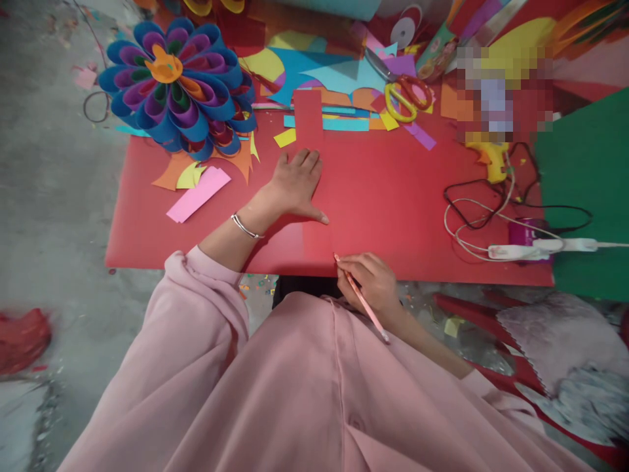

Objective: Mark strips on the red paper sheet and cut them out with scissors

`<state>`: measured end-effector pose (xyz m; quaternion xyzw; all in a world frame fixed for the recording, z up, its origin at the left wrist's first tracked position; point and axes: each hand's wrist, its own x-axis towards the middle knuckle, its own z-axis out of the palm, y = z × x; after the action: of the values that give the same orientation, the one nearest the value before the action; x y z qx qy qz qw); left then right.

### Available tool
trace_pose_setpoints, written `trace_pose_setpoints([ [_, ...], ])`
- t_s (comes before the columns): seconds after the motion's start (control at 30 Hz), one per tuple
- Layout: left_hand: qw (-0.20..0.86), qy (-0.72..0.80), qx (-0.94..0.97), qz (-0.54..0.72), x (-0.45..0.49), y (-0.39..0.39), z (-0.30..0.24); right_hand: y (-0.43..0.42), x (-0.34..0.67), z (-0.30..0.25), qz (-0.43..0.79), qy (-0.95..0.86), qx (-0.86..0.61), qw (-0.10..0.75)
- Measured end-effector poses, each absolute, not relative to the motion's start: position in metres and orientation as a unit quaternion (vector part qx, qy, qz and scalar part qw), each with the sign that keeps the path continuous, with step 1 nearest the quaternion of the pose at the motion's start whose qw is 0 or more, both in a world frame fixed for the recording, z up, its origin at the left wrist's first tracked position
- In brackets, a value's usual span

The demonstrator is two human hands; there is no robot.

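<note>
Pressure from your left hand (295, 183) is what keeps the red strip (308, 121) in place. The hand lies flat with fingers together and thumb spread wide. It grips nothing and only bears down on the strip near the middle of the red sheet (417, 196). The strip runs from the sheet's far edge to its near edge, and a flat palm midway along probably stops either end from swinging.

Your right hand (376, 282) is closed around a pink pencil (362, 300) in a writing grip. The pencil's tip touches the sheet at its near edge, right against the strip's right side, so the strip seems to be serving as a straight guide. The wrist hangs just off the near edge, over your lap, which leaves the hand free to move along the strip.

The other items lie away from this line:
- The paper flower (179, 85) sits at the far left corner, with a pink offcut (199, 193) near the left edge.
- The scissors (405, 95) lie among scraps along the far edge.
- The glue gun (494, 160), its cords and a power strip (540, 249) are at the right edge, beside a green sheet (590, 196).
</note>
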<state>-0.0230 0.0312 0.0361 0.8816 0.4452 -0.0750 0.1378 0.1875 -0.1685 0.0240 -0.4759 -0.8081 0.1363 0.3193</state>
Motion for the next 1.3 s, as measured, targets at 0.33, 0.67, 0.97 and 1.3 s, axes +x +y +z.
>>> trace_pose_setpoints([
  [0.33, 0.130, 0.451, 0.880, -0.077, -0.022, 0.030, 0.039, -0.172, 0.187, 0.027, 0.128, -0.808, -0.483, 0.312],
  [0.67, 0.104, 0.456, 0.879, -0.093, -0.018, 0.027, 0.046, -0.128, 0.183, 0.015, 0.104, -0.804, -0.483, 0.332],
  [0.97, 0.096, 0.459, 0.879, -0.086, -0.018, 0.026, 0.044, -0.021, 0.174, -0.003, 0.085, -0.788, -0.518, 0.321],
  [1.3, 0.101, 0.462, 0.874, -0.110, -0.016, 0.026, 0.047, 0.083, 0.156, -0.005, 0.149, -0.720, -0.594, 0.328],
])
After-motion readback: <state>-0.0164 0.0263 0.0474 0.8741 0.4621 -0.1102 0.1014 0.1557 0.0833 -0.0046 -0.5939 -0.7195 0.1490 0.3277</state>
